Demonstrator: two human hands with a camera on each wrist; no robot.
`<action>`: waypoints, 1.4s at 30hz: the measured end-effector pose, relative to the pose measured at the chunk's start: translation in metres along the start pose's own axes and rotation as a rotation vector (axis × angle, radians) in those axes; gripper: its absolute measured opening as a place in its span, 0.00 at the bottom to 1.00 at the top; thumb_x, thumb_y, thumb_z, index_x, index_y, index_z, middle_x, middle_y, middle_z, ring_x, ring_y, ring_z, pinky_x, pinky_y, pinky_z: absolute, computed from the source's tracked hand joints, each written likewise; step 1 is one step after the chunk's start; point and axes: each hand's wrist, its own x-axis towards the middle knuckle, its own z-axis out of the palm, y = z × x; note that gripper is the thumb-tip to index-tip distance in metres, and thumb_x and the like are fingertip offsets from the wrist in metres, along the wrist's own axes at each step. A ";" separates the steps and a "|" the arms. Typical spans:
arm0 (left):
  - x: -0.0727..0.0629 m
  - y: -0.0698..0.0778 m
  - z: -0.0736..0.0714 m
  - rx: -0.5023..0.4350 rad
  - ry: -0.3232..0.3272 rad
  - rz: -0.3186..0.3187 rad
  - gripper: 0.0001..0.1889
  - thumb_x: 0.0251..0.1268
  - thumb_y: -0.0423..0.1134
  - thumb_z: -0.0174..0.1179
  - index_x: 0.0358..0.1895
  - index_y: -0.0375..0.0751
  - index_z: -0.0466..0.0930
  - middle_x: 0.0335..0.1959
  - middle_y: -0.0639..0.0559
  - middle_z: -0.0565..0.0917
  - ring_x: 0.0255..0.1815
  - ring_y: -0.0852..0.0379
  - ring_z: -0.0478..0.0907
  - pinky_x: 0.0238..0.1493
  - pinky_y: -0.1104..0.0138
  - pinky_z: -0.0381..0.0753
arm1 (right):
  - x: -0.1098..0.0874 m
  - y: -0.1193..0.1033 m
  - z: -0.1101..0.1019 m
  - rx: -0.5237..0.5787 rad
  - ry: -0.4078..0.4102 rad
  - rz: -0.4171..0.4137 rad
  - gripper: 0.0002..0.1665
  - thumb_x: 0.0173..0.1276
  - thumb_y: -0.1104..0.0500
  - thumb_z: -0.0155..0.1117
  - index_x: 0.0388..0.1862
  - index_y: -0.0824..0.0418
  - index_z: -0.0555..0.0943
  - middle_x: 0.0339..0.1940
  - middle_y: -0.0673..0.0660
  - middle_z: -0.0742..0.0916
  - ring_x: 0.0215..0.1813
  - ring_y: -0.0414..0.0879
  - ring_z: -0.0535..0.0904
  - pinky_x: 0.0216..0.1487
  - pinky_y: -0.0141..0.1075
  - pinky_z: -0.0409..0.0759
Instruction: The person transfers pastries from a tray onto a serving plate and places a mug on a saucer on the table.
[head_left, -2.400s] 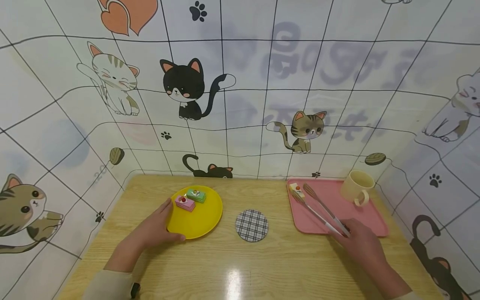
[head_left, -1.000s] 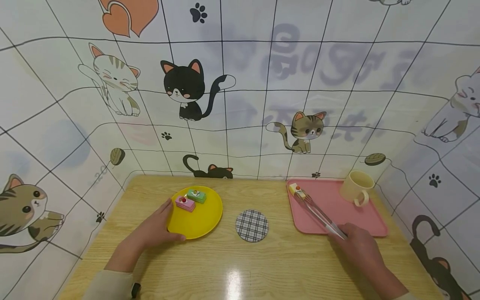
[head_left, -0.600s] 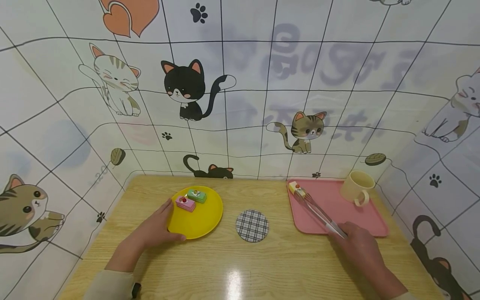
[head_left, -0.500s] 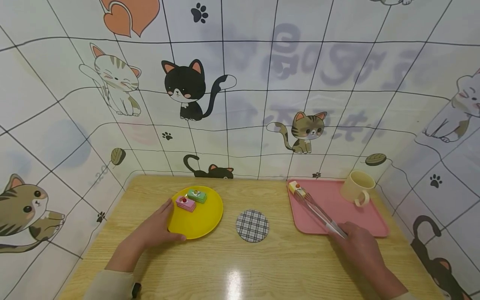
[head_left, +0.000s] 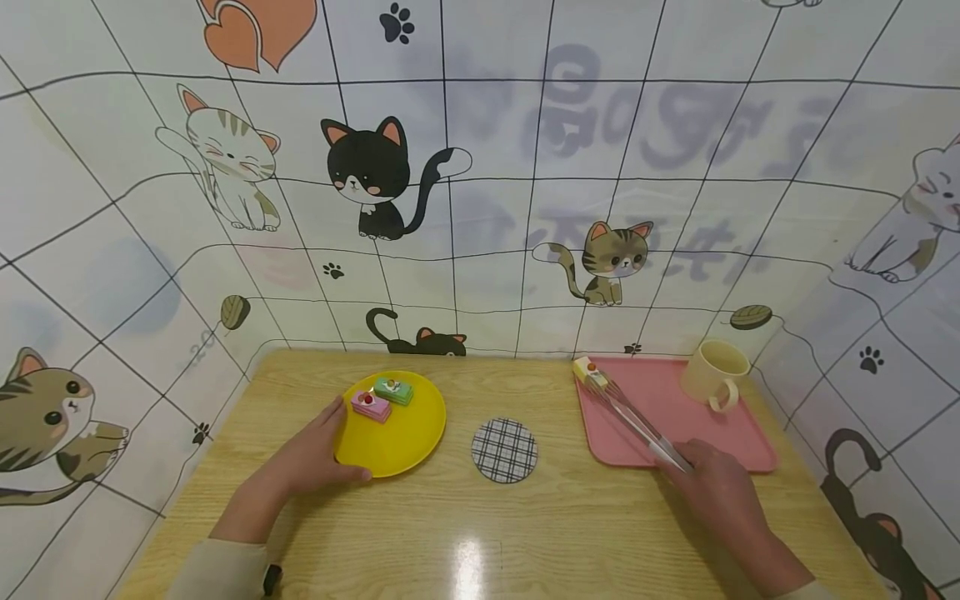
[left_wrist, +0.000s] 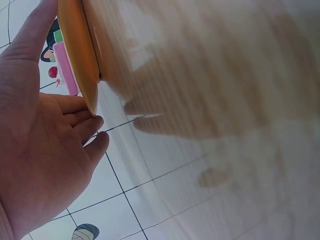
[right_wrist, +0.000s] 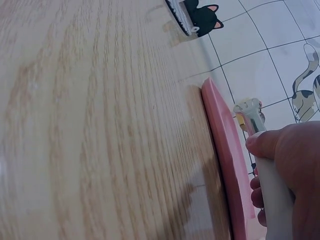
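My left hand point(head_left: 307, 454) holds the left side of a yellow plate point(head_left: 401, 442), with the thumb at its near rim and the fingers along the left rim. A pink toy cake slice point(head_left: 371, 406) and a green one point(head_left: 393, 390) sit on that plate. In the left wrist view, fingertips touch the rim of the plate point(left_wrist: 82, 55). My right hand point(head_left: 720, 492) grips metal tongs point(head_left: 637, 423) with white handles. The tong tips pinch a yellow toy cake slice point(head_left: 590, 372) at the far left corner of the pink tray point(head_left: 697, 429). The right wrist view mostly hides that slice.
A cream mug point(head_left: 712, 372) stands at the tray's far right corner. Between plate and tray lies a round checked coaster point(head_left: 504, 451). Behind the wooden table point(head_left: 420, 533) and along both sides runs a cat-printed cloth point(head_left: 487, 208).
The tongs were spread around the yellow cake slice and have squeezed together on it. The slice has shifted slightly left and away, to the tray's corner. The left hand and plate have stayed put.
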 end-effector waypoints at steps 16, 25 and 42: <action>0.000 0.000 -0.002 -0.008 0.009 0.015 0.74 0.52 0.72 0.81 0.87 0.23 0.50 0.90 0.27 0.51 0.87 0.25 0.55 0.83 0.36 0.61 | 0.007 -0.013 -0.002 -0.028 0.115 -0.157 0.12 0.63 0.56 0.87 0.42 0.59 0.94 0.31 0.45 0.86 0.31 0.47 0.83 0.28 0.46 0.80; -0.001 0.001 -0.001 -0.015 0.009 0.014 0.74 0.52 0.71 0.81 0.87 0.23 0.51 0.90 0.27 0.51 0.87 0.25 0.55 0.83 0.36 0.61 | 0.008 -0.031 -0.004 -0.028 0.034 -0.157 0.14 0.67 0.54 0.85 0.46 0.59 0.94 0.37 0.47 0.88 0.35 0.47 0.83 0.34 0.47 0.82; -0.001 0.002 -0.001 -0.009 0.003 0.007 0.74 0.52 0.72 0.81 0.87 0.23 0.51 0.90 0.27 0.50 0.87 0.25 0.56 0.83 0.35 0.61 | 0.020 -0.059 0.016 0.036 0.100 -0.346 0.11 0.61 0.53 0.88 0.35 0.49 0.91 0.31 0.39 0.83 0.30 0.34 0.74 0.29 0.36 0.77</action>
